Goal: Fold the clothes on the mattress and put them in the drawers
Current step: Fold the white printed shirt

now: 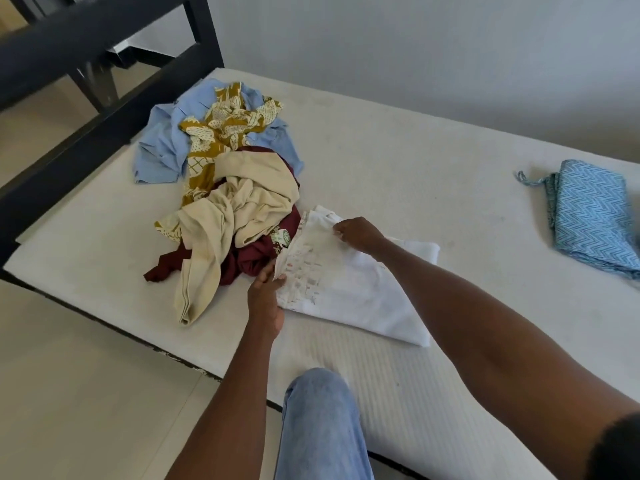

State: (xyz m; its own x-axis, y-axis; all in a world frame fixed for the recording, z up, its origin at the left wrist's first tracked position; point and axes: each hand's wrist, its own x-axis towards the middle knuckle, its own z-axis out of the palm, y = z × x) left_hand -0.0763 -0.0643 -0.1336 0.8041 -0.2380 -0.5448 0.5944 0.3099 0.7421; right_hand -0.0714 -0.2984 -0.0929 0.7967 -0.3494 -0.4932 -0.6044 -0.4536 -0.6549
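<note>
A white garment (349,289) with a faint printed pattern lies partly folded on the white mattress (415,161). My left hand (265,299) pinches its near left edge. My right hand (358,233) grips its far edge, fingers closed on the cloth. To the left sits a loose pile: a cream garment (235,216) on top, a maroon one (256,258) under it, a mustard patterned cloth (225,126) and a light blue shirt (162,147) behind. A folded blue zigzag cloth (592,216) rests at the far right of the mattress.
A black bed frame (114,109) runs along the mattress's left end and a black rail crosses the top left. My knee in blue jeans (318,420) presses on the mattress's near edge. Pale floor lies at the lower left, a grey wall behind.
</note>
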